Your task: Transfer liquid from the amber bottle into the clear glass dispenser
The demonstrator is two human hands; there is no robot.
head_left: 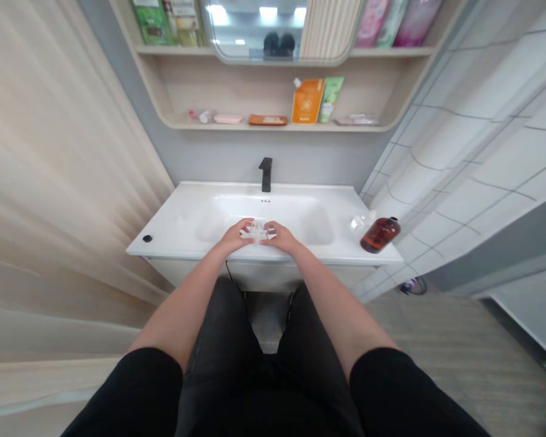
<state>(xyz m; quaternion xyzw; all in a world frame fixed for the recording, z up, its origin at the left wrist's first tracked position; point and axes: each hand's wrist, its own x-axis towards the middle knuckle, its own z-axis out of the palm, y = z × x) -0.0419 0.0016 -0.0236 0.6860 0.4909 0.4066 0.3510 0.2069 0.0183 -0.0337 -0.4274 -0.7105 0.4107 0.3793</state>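
Observation:
Over the near rim of the white sink point(300, 215), both hands are curled toward each other. Between them is a small clear, see-through object point(258, 232), whose kind I cannot make out. My left hand point(235, 238) grips its left side with bent fingers. On the opposite side, my right hand point(279, 238) has its fingers closed round the right end. The fingers hide part of the object.
A black faucet point(266, 176) rises behind the basin. On the counter's right stand a brown bottle point(379, 235) without a cap and a clear item point(358, 223); a small black piece point(147, 238) lies left. Above runs a shelf point(200, 127) with toiletries. A curtain point(73, 182) hangs left.

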